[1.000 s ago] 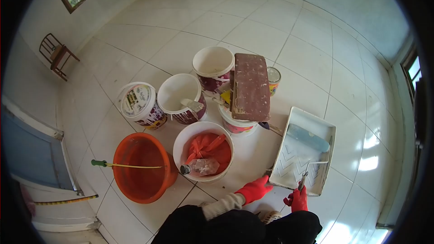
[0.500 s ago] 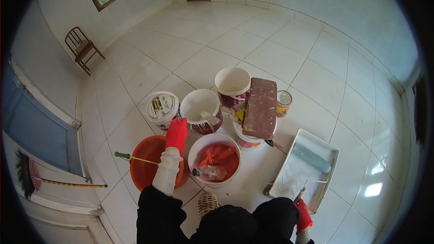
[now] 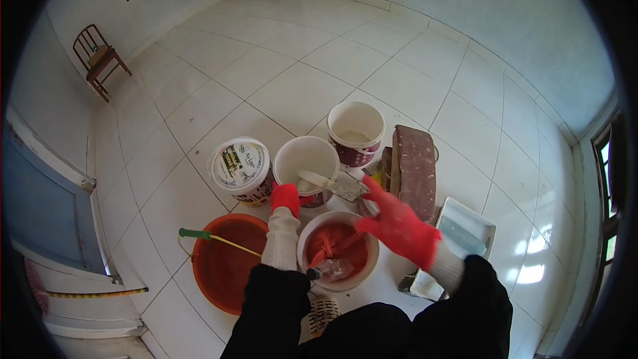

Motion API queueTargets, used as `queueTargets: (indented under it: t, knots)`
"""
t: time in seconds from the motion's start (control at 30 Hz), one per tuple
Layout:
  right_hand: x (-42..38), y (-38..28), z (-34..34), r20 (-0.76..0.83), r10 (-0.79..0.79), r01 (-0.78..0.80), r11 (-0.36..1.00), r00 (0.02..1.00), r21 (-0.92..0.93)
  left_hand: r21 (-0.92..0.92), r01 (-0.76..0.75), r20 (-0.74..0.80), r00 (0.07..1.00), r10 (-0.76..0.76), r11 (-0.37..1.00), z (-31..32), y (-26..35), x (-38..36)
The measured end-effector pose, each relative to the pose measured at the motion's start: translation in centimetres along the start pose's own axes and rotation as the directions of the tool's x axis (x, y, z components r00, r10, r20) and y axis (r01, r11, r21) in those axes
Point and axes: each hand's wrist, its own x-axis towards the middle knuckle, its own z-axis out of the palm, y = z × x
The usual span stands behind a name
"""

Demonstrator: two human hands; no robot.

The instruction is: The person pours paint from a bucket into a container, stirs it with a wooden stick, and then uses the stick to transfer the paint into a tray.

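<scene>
My left hand (image 3: pixel 286 199), in a red glove with a white cuff, is closed against the near rim of an open white paint bucket (image 3: pixel 307 154) with a maroon label. A scraper (image 3: pixel 332 185) lies across that bucket, its blade sticking out to the right. My right hand (image 3: pixel 397 225), also red-gloved, hovers with fingers spread just right of the blade and holds nothing. Below my hands stands a white bucket (image 3: pixel 364 238) holding an orange bag and a plastic bottle.
A lidded bucket (image 3: pixel 239 166), a far open bucket (image 3: pixel 356 130), a brown board (image 3: pixel 413 163), an orange basin (image 3: pixel 222 272) with a green-handled stick (image 3: pixel 212 238) and a paint tray (image 3: pixel 465 216) with a roller crowd the tiled floor. A chair (image 3: pixel 96 60) stands far left.
My right hand left the paint tray and swung up toward the scraper, fingers spread. My left hand went from the floor to the open bucket's near rim. The view shifted.
</scene>
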Motion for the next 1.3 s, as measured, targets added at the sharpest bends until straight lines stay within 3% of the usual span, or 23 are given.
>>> queueTargets:
  t: [0.03, 0.07, 0.1, 0.13, 0.17, 0.2, 0.27, 0.4, 0.47, 0.6, 0.67, 0.7, 0.77, 0.8, 0.87, 0.9, 0.93, 0.97, 1.0, 1.1, 1.13, 1.23, 1.3]
  knots:
    - [2.5, 1.5, 2.5, -0.067, -0.085, 0.080, 0.994, 0.994, -0.072, -0.326, -0.039, -0.202, 0.979, -0.029, 0.944, 6.1, -1.9, 1.5]
    - [4.1, 2.6, 4.3, -0.124, -0.173, 0.154, 0.977, 0.977, -0.146, -0.602, -0.137, -0.374, 0.919, -0.126, 0.787, 9.5, -2.8, 2.1]
    - [4.9, 2.1, 4.5, -0.118, -0.172, 0.154, 0.977, 0.978, -0.145, -0.603, -0.131, -0.370, 0.920, -0.131, 0.787, 8.7, -2.1, 1.8]
    - [5.8, 1.7, 4.5, -0.049, -0.013, 0.016, 0.997, 0.999, 0.070, -0.925, -0.054, -0.194, 0.919, -0.343, 0.376, 6.2, -0.5, 0.9]
    - [6.2, 1.5, 4.5, 0.053, 0.134, -0.143, 0.953, 0.990, 0.268, -0.989, 0.005, 0.069, 0.896, -0.438, -0.146, 3.5, 1.2, -0.3]
    - [6.1, 1.5, 4.4, 0.057, 0.143, -0.153, 0.952, 0.988, 0.266, -0.989, 0.014, 0.080, 0.896, -0.437, -0.150, 0.4, 2.6, -1.6]
    - [5.6, 1.7, 3.6, -0.040, -0.110, 0.100, 0.974, 0.993, -0.201, -0.897, 0.064, 0.244, 0.897, -0.369, -0.438, -4.7, 5.1, -3.6]
    - [5.8, 1.1, 1.7, -0.120, -0.251, 0.222, 0.952, 0.961, -0.211, -0.913, 0.063, 0.238, 0.884, -0.402, -0.403, -5.2, 5.8, -3.8]
    - [5.6, 1.9, 0.6, 0.054, -0.296, 0.294, 0.874, 0.954, -0.386, -0.903, 0.043, 0.226, 0.895, -0.385, -0.429, -5.6, 5.5, -3.8]
    - [5.5, 3.3, -0.4, 0.106, -0.269, 0.283, 0.798, 0.957, -0.531, -0.955, 0.103, 0.207, 0.905, -0.373, -0.280, -6.2, 6.3, -4.7]
    - [5.4, 0.7, -1.5, 0.428, -0.011, 0.283, 0.766, 0.904, -0.578, -0.952, 0.105, 0.214, 0.900, -0.380, -0.287, -6.1, 6.5, -5.1]
    - [5.9, 0.7, -1.8, 0.430, -0.008, 0.281, 0.768, 0.903, -0.576, -0.951, 0.109, 0.218, 0.899, -0.380, -0.288, -6.1, 6.4, -5.3]
    - [7.0, 0.5, -2.4, 0.483, -0.058, 0.409, 0.624, 0.874, -0.666, -0.944, 0.129, 0.248, 0.885, -0.395, -0.304, -5.9, 6.3, -5.8]
    - [7.5, -0.1, -2.6, 0.487, -0.055, 0.410, 0.624, 0.872, -0.665, -0.942, 0.131, 0.252, 0.883, -0.396, -0.308, -4.7, 5.9, -5.7]
    - [8.4, -2.5, -2.8, 0.564, 0.146, 0.156, 0.879, 0.813, -0.451, -0.994, 0.105, 0.085, 0.899, -0.429, 0.023, -3.6, 5.3, -5.2]
    - [8.4, -1.7, -3.0, 0.563, 0.148, 0.155, 0.877, 0.813, -0.454, -0.994, 0.103, 0.085, 0.900, -0.428, 0.020, -3.0, 5.1, -5.1]
    - [8.0, -0.1, -3.3, 0.531, -0.150, 0.493, 0.634, 0.834, -0.595, -0.984, 0.153, 0.178, 0.886, -0.427, -0.093, -5.5, 6.1, -5.8]
    - [7.5, 0.0, -3.2, 0.551, -0.429, 0.680, 0.248, 0.716, -0.690, -0.958, 0.200, 0.270, 0.868, -0.418, -0.203, -6.9, 6.7, -6.1]
    - [6.7, -0.4, -3.3, 0.453, -0.431, 0.586, 0.255, 0.781, -0.769, -0.959, 0.196, 0.266, 0.868, -0.419, -0.203, -6.9, 6.7, -5.9]
    - [5.4, -2.0, -6.3, 0.411, -0.561, 0.662, 0.370, 0.719, -0.652, -0.949, 0.174, 0.282, 0.844, -0.456, -0.264, -6.8, 6.5, -5.8]
    - [5.2, -3.9, -6.7, 0.356, -0.339, 0.487, 0.689, 0.871, -0.536, -0.946, 0.157, 0.276, 0.850, -0.449, -0.284, -6.9, 6.4, -5.8]
    - [4.5, -4.7, -8.7, 0.221, -0.202, 0.284, 0.848, 0.954, -0.448, -0.938, 0.119, 0.266, 0.851, -0.453, -0.326, -6.5, 5.9, -5.3]
    - [3.5, -5.5, -10.3, 0.153, -0.189, 0.235, 0.887, 0.970, -0.397, -0.934, 0.101, 0.264, 0.843, -0.468, -0.344, -5.6, 5.3, -5.1]
